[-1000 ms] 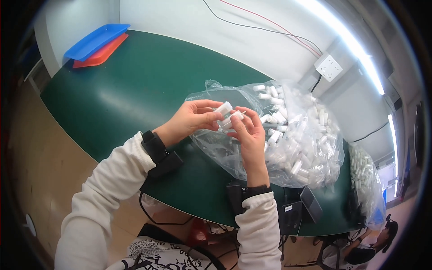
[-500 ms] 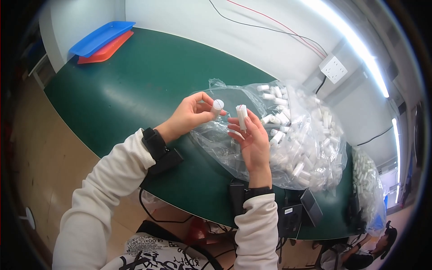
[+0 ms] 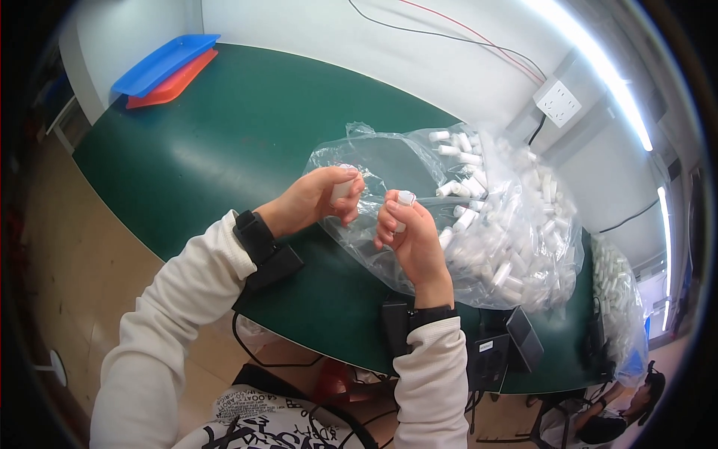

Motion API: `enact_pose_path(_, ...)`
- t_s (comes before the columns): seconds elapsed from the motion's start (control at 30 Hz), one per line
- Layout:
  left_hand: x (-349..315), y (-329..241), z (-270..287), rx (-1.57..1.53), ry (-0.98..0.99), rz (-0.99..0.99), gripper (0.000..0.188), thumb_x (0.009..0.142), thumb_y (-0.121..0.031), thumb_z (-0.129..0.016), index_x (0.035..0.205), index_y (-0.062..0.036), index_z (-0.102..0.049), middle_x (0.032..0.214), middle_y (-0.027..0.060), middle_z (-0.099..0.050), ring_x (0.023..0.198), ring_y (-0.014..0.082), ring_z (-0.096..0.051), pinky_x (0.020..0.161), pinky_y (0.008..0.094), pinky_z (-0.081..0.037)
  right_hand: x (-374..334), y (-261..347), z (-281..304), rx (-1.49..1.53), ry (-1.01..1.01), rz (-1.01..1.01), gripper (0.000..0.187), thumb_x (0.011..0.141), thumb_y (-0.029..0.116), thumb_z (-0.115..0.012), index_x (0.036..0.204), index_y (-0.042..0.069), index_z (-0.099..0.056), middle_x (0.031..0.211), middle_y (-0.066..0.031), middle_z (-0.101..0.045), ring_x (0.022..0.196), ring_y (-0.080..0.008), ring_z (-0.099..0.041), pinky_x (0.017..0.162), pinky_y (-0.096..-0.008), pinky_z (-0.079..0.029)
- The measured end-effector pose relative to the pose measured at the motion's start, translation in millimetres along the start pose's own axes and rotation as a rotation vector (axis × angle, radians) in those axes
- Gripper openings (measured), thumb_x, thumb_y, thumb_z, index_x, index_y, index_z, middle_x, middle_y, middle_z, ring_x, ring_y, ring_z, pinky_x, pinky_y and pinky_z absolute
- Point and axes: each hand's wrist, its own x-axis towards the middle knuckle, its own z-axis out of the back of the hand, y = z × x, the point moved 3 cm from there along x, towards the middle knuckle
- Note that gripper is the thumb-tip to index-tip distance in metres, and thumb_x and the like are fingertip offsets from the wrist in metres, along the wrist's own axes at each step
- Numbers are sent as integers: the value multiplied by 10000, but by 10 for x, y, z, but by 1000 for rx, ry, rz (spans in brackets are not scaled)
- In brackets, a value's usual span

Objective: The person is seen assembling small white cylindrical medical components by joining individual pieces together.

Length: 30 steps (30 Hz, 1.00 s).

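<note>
Over the near edge of an open clear plastic bag (image 3: 374, 153), my left hand (image 3: 307, 198) is closed around a small white plastic cylinder (image 3: 342, 191), its fingers curled in front. To its right, my right hand (image 3: 420, 243) grips another white cylinder (image 3: 405, 199), whose top end shows above the fingers. The two hands are apart, and both cylinders stand roughly upright. Many similar white cylinders (image 3: 465, 219) lie heaped inside the bag just beyond and to the right of my right hand.
The green table (image 3: 217, 135) holds stacked blue (image 3: 168, 63) and red trays (image 3: 176, 84) at far left. Black devices (image 3: 490, 359) sit along its near edge. Another filled bag (image 3: 617, 299) stands at far right, near a seated person (image 3: 606, 419). A white socket box (image 3: 559, 102) hangs on the wall.
My fingers have closed further around both cylinders, covering more of them. The left hand's cylinder has shifted slightly left and down; the right hand's has dropped a little.
</note>
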Motion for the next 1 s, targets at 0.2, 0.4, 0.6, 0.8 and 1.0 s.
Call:
enact_pose_path(0.2, 1, -36, -14, 0, -10, 6, 417, 878, -420, -309, 613, -107, -380, 451, -22, -287, 477, 163, -403, 525, 268, -348, 16, 6, -37, 73, -44, 5, 404, 919, 462, -337, 747, 108, -426, 498, 7, -370, 442, -106, -349, 481, -258, -361)
enact_pose_path(0.4, -41, -61, 28, -127, 89, -19, 375, 855, -391, -310, 597, -123, -361, 451, -25, -297, 456, 145, -369, 515, 271, -322, 2, 12, -13, 175, 69, -35, 409, 895, 456, -301, 684, 115, -384, 458, 0, -321, 403, -112, -295, 444, -274, -322)
enact_pose_path(0.6, -10, -64, 39, -229, 66, -65, 427, 878, -458, -258, 627, -131, -367, 465, -38, -290, 506, 141, -371, 600, 270, -324, 3, -11, -23, 212, 78, 15, 352, 861, 415, -320, 683, 117, -378, 474, -6, -329, 385, -119, -283, 430, -270, -315)
enact_pose_path(0.8, -74, -114, -111, -315, 93, 7, 426, 888, -474, -250, 659, -134, -368, 489, -41, -299, 554, 152, -392, 644, 288, -322, -11, 17, -55, 271, 77, -30, 349, 861, 414, -328, 689, 114, -379, 469, -8, -331, 380, -119, -281, 446, -283, -332)
enact_pose_path(1.0, -8, -28, -16, -275, 166, -31, 369, 872, -402, -267, 654, -124, -378, 488, -30, -311, 571, 162, -391, 647, 284, -331, 10, -40, 21, 178, 121, -43, 362, 863, 424, -348, 689, 109, -383, 464, -8, -336, 383, -117, -287, 469, -279, -355)
